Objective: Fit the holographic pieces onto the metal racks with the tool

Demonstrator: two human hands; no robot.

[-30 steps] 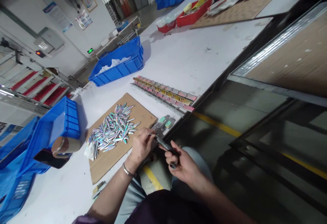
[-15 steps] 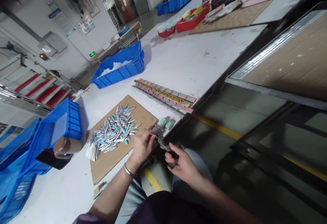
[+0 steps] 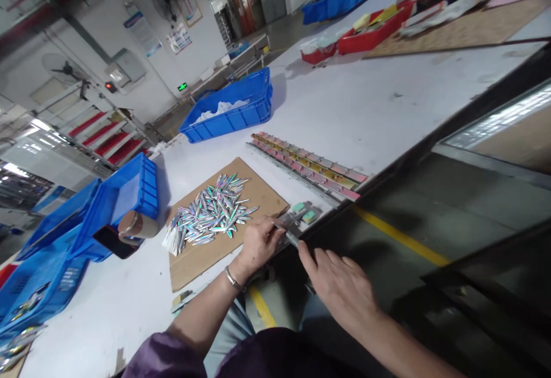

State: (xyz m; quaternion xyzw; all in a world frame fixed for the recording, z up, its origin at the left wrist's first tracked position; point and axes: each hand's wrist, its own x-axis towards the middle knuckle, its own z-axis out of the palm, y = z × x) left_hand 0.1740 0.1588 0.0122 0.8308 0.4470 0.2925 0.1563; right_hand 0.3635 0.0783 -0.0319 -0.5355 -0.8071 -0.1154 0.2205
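Observation:
My left hand (image 3: 259,245) is closed in a pinch at the table's front edge, its fingertips round a thin small piece that I cannot make out. My right hand (image 3: 340,280) is wrapped round a slim grey hand tool (image 3: 291,238), its index finger laid along the tool. The tool's far end reaches the left fingertips; most of its handle is hidden by the right hand. Left of my hands, a pile of slim, shiny silver fish-shaped pieces (image 3: 215,208) lies on a cardboard sheet (image 3: 193,272). Small green blocks (image 3: 309,216) sit just beyond the left fingertips.
Long strips with pink and yellow faces (image 3: 307,162) lie past the cardboard. A blue crate (image 3: 232,122) stands behind, with red trays (image 3: 374,36) farther right. At left are another blue crate (image 3: 148,185), a mug (image 3: 144,226) and a phone (image 3: 112,241).
My right hand has turned palm-down over the tool, with its index finger now stretched along it. My left hand keeps its pinch. The whole view has swung left.

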